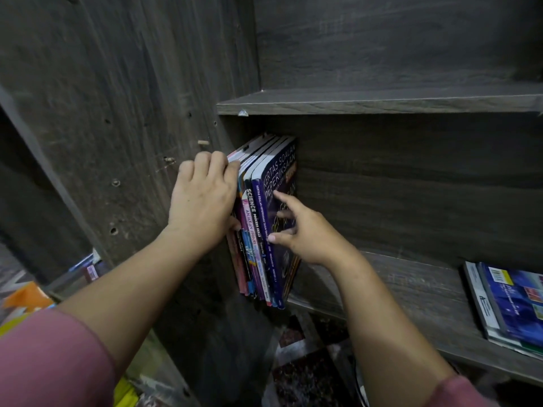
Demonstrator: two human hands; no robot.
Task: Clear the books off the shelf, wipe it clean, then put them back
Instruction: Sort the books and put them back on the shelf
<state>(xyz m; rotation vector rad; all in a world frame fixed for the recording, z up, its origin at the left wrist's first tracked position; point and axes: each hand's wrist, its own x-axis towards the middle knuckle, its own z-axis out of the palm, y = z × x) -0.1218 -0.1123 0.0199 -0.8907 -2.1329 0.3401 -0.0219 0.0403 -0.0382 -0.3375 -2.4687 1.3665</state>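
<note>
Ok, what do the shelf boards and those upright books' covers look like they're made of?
Shelf boards: probably laminated particleboard with a matte dark grey woodgrain; the drilled peg holes in the side panel suggest flat-pack board. Upright books: paperbacks with glossy card covers, going by the sheen and thin spines.

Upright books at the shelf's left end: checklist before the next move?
1. Left hand grips the upright books on their left side, fingers curled over their tops: ok.
2. Right hand presses the purple cover, fingers spread: ok.
3. Books bunched between both hands, none leaning out: ok.
4. Flat pile at the far right, apart from them: ok.
5. Book bottoms fully on the shelf: cannot tell.
</note>
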